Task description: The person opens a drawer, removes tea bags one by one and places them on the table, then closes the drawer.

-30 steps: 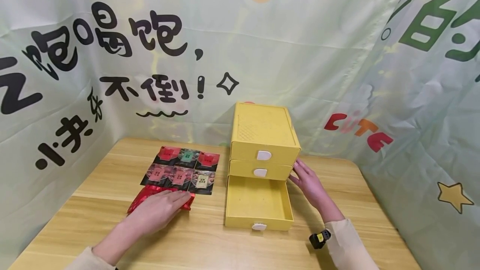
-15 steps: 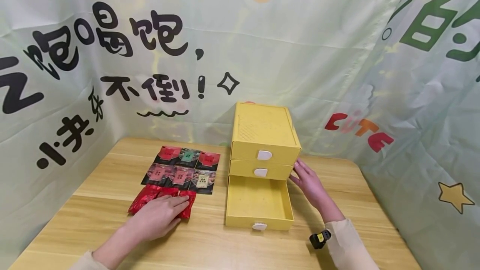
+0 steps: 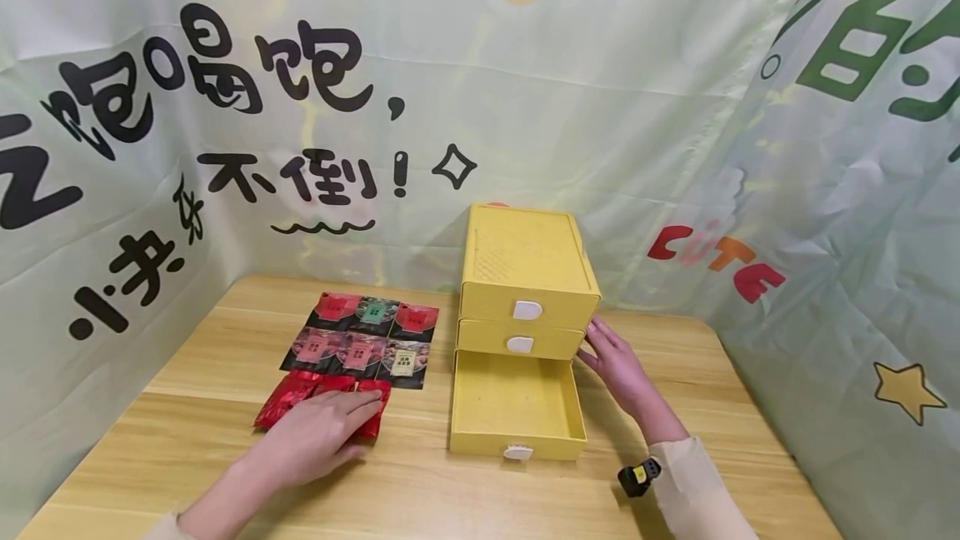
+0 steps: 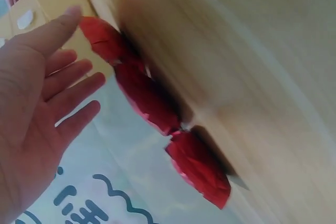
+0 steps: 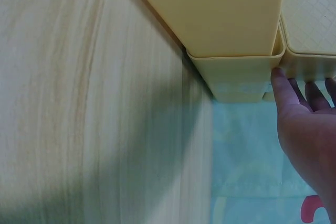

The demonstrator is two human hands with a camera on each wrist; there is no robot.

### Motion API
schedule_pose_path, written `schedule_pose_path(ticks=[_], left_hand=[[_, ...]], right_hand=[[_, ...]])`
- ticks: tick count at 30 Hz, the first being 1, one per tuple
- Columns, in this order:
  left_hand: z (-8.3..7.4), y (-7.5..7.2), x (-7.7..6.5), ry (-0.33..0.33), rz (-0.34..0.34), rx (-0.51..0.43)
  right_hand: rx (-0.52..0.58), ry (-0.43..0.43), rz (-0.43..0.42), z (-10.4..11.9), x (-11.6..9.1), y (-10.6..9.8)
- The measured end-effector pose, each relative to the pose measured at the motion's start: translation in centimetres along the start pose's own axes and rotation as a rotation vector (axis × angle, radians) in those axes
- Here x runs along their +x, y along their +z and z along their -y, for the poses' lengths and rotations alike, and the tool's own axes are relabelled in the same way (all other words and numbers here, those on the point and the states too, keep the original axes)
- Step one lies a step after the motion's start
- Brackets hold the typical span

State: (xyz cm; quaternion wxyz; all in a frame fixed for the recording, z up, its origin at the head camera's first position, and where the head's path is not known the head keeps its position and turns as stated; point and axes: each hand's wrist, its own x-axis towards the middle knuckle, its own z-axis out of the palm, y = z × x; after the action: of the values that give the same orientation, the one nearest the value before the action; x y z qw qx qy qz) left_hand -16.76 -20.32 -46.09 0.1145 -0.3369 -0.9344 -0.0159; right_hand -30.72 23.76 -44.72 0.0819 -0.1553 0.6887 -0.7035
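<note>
Three red foil packets (image 3: 281, 403) lie side by side in a row on the table. Over the middle and right packets is my left hand (image 3: 313, 435), its fingers extended and relaxed. The left wrist view shows the thumb at the end of the nearest red packet (image 4: 104, 40), with the other fingers spread apart from it. Farther right stands a yellow drawer unit (image 3: 528, 250), its bottom drawer (image 3: 517, 402) pulled out and bare inside. My right hand (image 3: 621, 367) rests with fingers against the unit's right side; the right wrist view shows the fingertips touching it.
Behind the red packets, flat dark packets (image 3: 360, 342) with coloured labels lie in two rows. A printed cloth backdrop (image 3: 420, 65) hangs around the wooden table (image 3: 420, 490). A black device (image 3: 639, 477) sits at the right cuff.
My left hand has drawn slightly toward me, uncovering more of the red packets, and the right-hand packet has turned and shifted nearer. The right hand and drawer unit stay put.
</note>
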Motion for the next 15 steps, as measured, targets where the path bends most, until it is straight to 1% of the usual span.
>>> schedule_pose_path(ticks=[3, 6, 10, 12, 14, 15], left_hand=[[-0.6, -0.5, 0.5, 0.048, -0.073, -0.002], [-1.5, -0.9, 1.2, 0.120, -0.163, 0.020], [-2.9, -1.2, 2.7, 0.230, -0.305, 0.040], [-3.6, -1.4, 3.5, 0.276, -0.366, 0.048], [-4.2, -1.6, 4.3, 0.320, -0.412, 0.074], [-4.6, -1.7, 4.7, 0.337, -0.420, 0.092]], right_hand=[[-0.001, 0.004, -0.003, 0.0, 0.0, 0.0], [0.002, 0.005, -0.007, 0.0, 0.0, 0.1], [0.000, 0.007, -0.009, 0.1, -0.1, 0.1], [-0.004, 0.009, -0.011, 0.1, -0.1, 0.1], [-0.007, 0.013, -0.015, 0.1, -0.1, 0.1], [-0.006, 0.014, -0.015, 0.0, 0.0, 0.1]])
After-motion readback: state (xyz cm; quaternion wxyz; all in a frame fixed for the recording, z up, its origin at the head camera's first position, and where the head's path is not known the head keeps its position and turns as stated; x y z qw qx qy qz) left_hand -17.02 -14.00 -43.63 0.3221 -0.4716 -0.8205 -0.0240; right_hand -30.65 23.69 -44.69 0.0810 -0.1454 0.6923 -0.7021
